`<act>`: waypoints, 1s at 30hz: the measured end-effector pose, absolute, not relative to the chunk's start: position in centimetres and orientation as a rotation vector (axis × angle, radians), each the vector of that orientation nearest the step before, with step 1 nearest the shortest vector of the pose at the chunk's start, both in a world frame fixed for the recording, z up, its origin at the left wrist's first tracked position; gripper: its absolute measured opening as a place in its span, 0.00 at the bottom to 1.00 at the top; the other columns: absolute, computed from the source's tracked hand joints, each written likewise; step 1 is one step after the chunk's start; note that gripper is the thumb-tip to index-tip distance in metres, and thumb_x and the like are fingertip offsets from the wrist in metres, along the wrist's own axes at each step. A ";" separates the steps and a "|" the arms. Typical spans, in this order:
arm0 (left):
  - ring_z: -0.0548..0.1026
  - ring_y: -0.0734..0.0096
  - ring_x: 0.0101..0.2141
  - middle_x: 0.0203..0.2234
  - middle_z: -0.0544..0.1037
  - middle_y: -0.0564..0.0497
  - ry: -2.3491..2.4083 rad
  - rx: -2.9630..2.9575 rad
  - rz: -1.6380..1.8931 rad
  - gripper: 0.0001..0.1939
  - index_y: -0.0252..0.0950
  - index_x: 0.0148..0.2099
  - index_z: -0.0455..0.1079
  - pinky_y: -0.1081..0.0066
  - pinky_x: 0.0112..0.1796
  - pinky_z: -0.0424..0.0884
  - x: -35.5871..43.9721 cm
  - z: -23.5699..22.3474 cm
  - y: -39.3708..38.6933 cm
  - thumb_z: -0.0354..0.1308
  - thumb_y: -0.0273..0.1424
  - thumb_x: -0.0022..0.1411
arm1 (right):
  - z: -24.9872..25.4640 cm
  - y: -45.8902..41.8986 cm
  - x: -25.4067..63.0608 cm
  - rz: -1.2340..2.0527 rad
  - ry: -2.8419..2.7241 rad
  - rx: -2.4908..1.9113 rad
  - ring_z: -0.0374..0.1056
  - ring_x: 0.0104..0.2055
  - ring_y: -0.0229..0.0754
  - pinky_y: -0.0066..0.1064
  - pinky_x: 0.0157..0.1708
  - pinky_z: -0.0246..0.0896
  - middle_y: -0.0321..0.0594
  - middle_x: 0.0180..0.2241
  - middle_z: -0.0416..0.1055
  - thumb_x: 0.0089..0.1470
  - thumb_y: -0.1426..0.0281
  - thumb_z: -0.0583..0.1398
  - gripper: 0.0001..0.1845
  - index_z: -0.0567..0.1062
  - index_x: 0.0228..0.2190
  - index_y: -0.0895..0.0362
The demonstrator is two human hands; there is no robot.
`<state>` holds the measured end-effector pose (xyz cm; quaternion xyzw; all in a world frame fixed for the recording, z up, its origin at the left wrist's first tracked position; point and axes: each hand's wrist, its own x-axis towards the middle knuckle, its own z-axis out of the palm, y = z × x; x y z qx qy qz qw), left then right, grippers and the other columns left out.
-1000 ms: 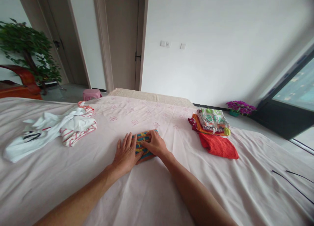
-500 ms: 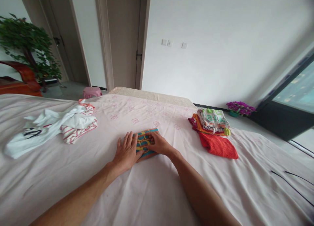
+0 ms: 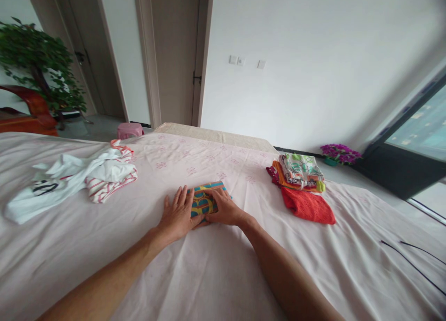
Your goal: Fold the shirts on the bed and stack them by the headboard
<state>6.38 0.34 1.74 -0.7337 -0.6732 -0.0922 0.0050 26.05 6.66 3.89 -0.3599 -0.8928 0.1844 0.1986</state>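
A small folded cloth [image 3: 202,201], patterned in teal, yellow and orange, lies flat on the pink bedsheet [image 3: 195,274] in front of me. My left hand [image 3: 177,215] rests on its left side, fingers stretched out and thumb along the near edge. Across the right side lies my right hand [image 3: 226,210], its fingers extended over the top and its thumb close to the left thumb. Both hands touch the cloth, and neither grips it. Parts of its left and right sides are hidden beneath them.
On the right sits a stack of folded clothes [image 3: 302,170], with a red knitted piece [image 3: 308,206] before it. Crumpled white clothing [image 3: 66,181] and a red-striped garment [image 3: 110,184] lie left. Black cords [image 3: 413,265] cross the sheet at the far right.
My right hand has shifted slightly down, and its bent fingers have straightened and flattened over the cloth. My left hand stays nearly in place.
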 end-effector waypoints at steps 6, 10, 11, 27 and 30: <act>0.45 0.46 0.68 0.70 0.45 0.35 -2.131 -2.290 -0.259 0.42 0.30 0.71 0.46 0.36 0.60 0.47 6.5 2.1 0.2 0.47 0.50 0.65 | 3.8 6.8 26.3 0.511 -2.542 -0.964 0.57 0.58 0.51 0.45 0.59 0.50 0.46 0.54 0.63 0.38 0.74 0.66 0.44 0.64 0.59 0.53; 0.46 0.46 0.68 0.70 0.46 0.34 -2.128 -2.288 -0.260 0.41 0.29 0.71 0.47 0.37 0.60 0.48 6.6 2.4 0.1 0.47 0.49 0.65 | 3.7 6.7 26.3 0.516 -2.552 -0.955 0.55 0.59 0.52 0.47 0.60 0.49 0.46 0.56 0.61 0.39 0.69 0.69 0.47 0.61 0.61 0.52; 0.46 0.46 0.68 0.70 0.46 0.34 -2.126 -2.291 -0.267 0.41 0.29 0.71 0.47 0.37 0.60 0.48 6.6 2.4 0.1 0.47 0.48 0.65 | 3.8 6.7 26.3 0.512 -2.548 -0.965 0.55 0.59 0.52 0.47 0.60 0.48 0.47 0.57 0.61 0.39 0.68 0.69 0.48 0.61 0.61 0.51; 0.51 0.49 0.67 0.68 0.53 0.34 -2.056 -2.297 -0.508 0.37 0.32 0.69 0.52 0.47 0.62 0.51 5.8 1.9 0.3 0.49 0.48 0.65 | 2.8 8.0 26.8 0.982 -2.127 -0.995 0.69 0.46 0.46 0.39 0.48 0.64 0.42 0.43 0.73 0.42 0.76 0.56 0.26 0.73 0.46 0.57; 0.53 0.50 0.66 0.66 0.57 0.34 -2.139 -2.146 -0.632 0.34 0.31 0.68 0.53 0.49 0.60 0.54 4.4 1.8 1.1 0.42 0.46 0.69 | 2.3 8.4 27.2 0.813 -1.854 -1.190 0.70 0.43 0.44 0.38 0.45 0.66 0.42 0.42 0.74 0.50 0.73 0.53 0.20 0.74 0.45 0.56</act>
